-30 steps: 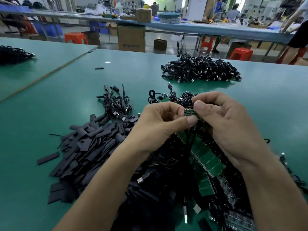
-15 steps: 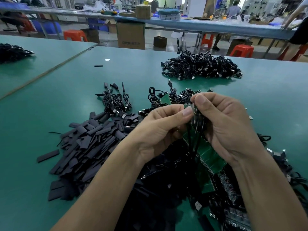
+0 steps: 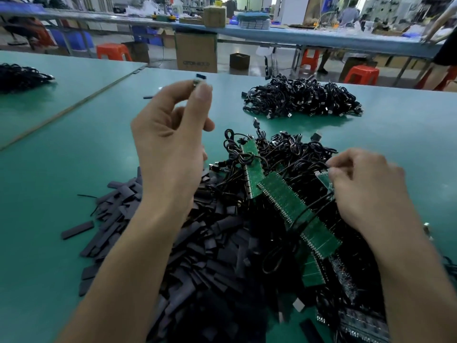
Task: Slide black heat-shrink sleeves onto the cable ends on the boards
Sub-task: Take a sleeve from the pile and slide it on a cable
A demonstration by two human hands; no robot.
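- Left hand, raised, pinches a small blue-tipped metal plug that points up and away; its cable is hidden.
- Right hand pinches a thin black cable, which is blurred.
- A long green circuit-board strip runs far-left to near-right beside flat black heat-shrink sleeves.

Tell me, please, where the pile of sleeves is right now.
In the head view the sleeves lie lower left on the table, under the left arm, just left of the boards.

The table is green. The sleeves and cables are black. The boards are green with rows of silver dots. The little plug is blue and silver. The stools are orange.
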